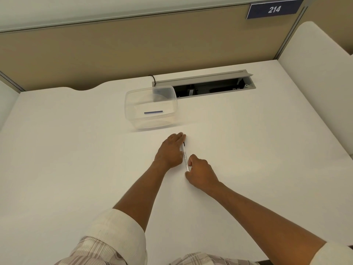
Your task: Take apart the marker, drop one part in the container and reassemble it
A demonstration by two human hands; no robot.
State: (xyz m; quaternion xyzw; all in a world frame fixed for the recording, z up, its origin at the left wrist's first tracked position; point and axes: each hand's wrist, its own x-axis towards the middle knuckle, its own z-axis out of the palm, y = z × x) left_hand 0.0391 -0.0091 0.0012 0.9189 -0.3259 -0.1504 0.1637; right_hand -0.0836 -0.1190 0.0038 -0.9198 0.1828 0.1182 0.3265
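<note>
1. A person sits at a white desk (76,150) and both bare arms reach forward over it.
2. A thin white marker (185,156) is between the two hands, in the middle of the desk. It points away from the person, a little tilted.
3. The left hand (170,150) is at the far end of the marker. Its fingers curl around that end and hold it. A small dark bit of the marker peeks out by the fingertips.
4. The right hand (200,173) is at the near end of the marker. Its fingers and thumb curl in and pinch that end.
5. The two hands are very close, with only a short white piece of the marker showing between them.
6. A clear plastic container (150,108) stands on the desk, farther away than the hands and a bit to the left. It has no lid on.
7. A thin blue stick (153,112) lies flat inside the container, on its bottom.
8. Behind the container there is an open cable slot (208,88) in the desk, with a grey flap lifted up.
9. A tan wall panel (114,50) stands at the back of the desk. A blue sign (274,10) on it says 214.
10. The person's rolled-up sleeves (118,228) are light and checked.
</note>
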